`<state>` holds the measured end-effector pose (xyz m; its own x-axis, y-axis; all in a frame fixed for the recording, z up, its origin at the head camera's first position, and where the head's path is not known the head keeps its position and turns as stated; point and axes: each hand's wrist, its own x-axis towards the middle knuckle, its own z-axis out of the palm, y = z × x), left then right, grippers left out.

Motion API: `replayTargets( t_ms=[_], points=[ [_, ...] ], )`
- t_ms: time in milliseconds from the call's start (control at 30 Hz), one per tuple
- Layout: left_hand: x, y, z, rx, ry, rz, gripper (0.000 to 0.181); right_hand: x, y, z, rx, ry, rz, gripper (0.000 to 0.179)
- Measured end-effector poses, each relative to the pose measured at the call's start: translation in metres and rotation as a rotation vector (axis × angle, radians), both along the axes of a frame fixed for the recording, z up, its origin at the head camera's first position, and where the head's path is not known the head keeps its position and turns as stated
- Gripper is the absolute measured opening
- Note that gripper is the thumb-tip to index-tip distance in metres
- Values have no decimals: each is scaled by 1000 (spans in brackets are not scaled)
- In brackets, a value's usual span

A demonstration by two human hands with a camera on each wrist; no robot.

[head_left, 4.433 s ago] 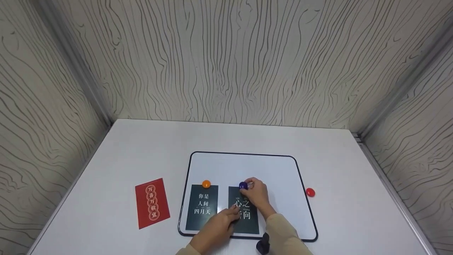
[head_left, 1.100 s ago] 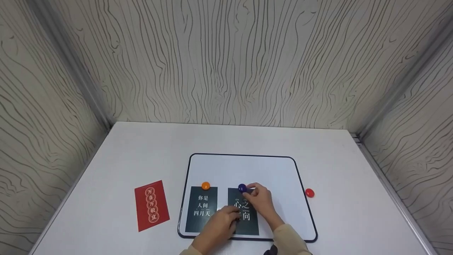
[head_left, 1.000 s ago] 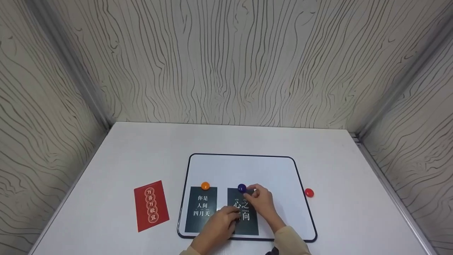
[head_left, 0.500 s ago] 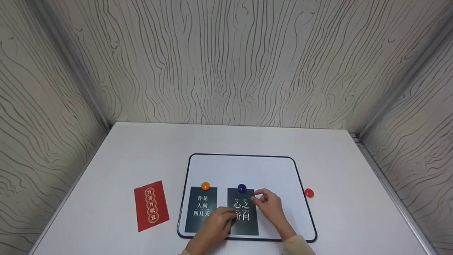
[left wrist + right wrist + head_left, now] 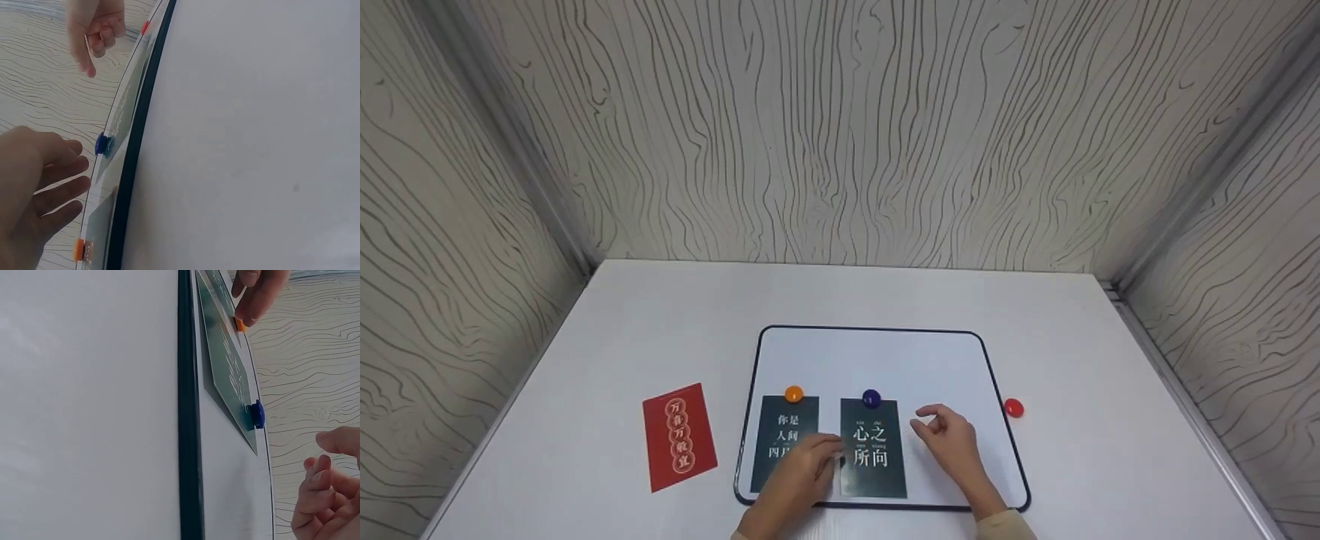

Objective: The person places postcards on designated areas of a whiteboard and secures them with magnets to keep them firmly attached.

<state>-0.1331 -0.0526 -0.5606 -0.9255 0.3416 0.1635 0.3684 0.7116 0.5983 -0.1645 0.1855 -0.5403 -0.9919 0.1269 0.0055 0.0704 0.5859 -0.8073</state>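
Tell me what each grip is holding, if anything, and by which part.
Nothing is held: the left grip and right grip are both empty, and the blue magnet sits untouched.

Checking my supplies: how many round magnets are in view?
3: orange magnet at the top edge of the left dark card, blue magnet at that of the right dark card, red magnet just right of the whiteboard.

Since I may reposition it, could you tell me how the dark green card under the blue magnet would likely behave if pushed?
The dark green card would probably stay stiff, as its edges look straight. It is likely light, being thin in the right wrist view. It may pivot rather than slide, since one blue magnet sits at its top edge.
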Motion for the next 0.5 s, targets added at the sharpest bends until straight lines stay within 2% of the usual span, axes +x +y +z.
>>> replayTargets(
  t_ms=[133,333,500],
  points=[
    [-1,-4,0,-1,24,23,24,1,7,0,-2,-9,-20,18],
    [-1,-9,2,4,-29,80,24,1,22,-4,17,-47,-64,20],
    [-1,-13,0,15,-15,100,23,1,38,-6,28,-77,-105,21]
  ],
)
